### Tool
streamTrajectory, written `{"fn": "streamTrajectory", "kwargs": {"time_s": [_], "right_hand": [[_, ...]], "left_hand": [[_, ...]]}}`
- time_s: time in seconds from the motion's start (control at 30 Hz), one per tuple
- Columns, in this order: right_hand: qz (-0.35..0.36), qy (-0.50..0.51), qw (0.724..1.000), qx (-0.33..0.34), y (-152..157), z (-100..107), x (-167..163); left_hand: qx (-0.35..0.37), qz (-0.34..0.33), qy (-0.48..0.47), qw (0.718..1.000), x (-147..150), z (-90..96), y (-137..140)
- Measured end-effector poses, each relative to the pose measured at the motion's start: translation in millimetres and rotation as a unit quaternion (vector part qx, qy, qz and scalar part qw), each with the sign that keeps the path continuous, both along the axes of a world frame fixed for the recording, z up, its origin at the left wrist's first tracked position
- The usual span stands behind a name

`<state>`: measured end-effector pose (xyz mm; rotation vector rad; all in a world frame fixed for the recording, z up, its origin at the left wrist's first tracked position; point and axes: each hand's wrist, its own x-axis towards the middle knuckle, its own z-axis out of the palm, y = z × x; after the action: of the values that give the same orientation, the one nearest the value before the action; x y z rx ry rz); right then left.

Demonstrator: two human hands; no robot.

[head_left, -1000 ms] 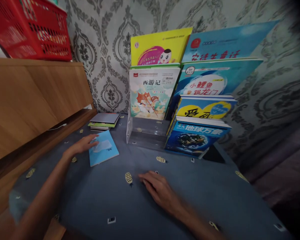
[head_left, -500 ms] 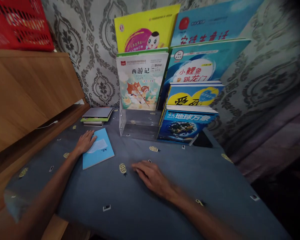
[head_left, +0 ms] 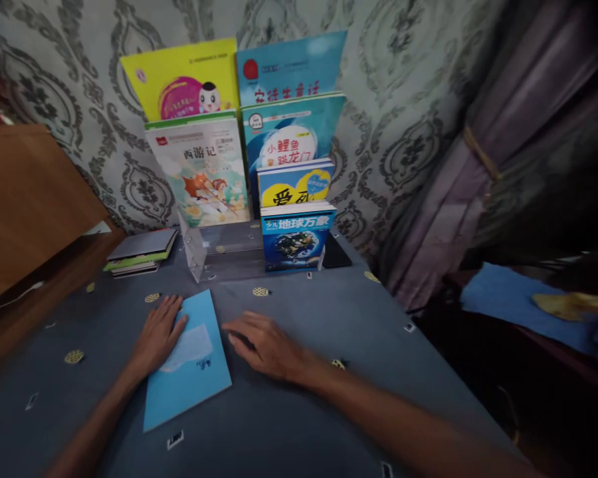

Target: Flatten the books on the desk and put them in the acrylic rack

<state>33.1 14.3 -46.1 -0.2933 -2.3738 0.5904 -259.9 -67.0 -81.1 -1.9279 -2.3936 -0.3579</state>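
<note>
A light blue book (head_left: 192, 382) lies flat on the patterned cloth, with a pale panel and small dark print on its cover. My left hand (head_left: 159, 335) rests flat across its upper left part, fingers stretched out. Just beyond the book's right edge is my right hand (head_left: 262, 345), its fingers loosely bent and the thumb apart from them. Nothing shows between them; whether a fingertip touches the edge I cannot tell.
A clear stand (head_left: 197, 255) at the back holds several upright children's books, among them a blue one with a globe (head_left: 296, 245). A small stack of books (head_left: 142, 249) lies left of it. A dark flat object (head_left: 336, 252) is to its right. A curtain (head_left: 438, 192) hangs at the right.
The view has turned right. My left hand has slid the light blue book nearer to me across the cloth. The gap between my right hand and the book has narrowed.
</note>
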Motion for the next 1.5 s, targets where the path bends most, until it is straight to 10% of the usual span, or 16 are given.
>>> {"fn": "streamTrajectory", "kwargs": {"time_s": [0.57, 1.5], "right_hand": [[-0.122, -0.096, 0.986, 0.066, 45, -10, 67], [-0.170, -0.128, 0.977, 0.035, 84, -19, 88]], "left_hand": [[0.135, -0.153, -0.242, 0.949, 176, -11.1, 66], [0.094, -0.218, -0.093, 0.967, 171, 11.6, 61]]}}
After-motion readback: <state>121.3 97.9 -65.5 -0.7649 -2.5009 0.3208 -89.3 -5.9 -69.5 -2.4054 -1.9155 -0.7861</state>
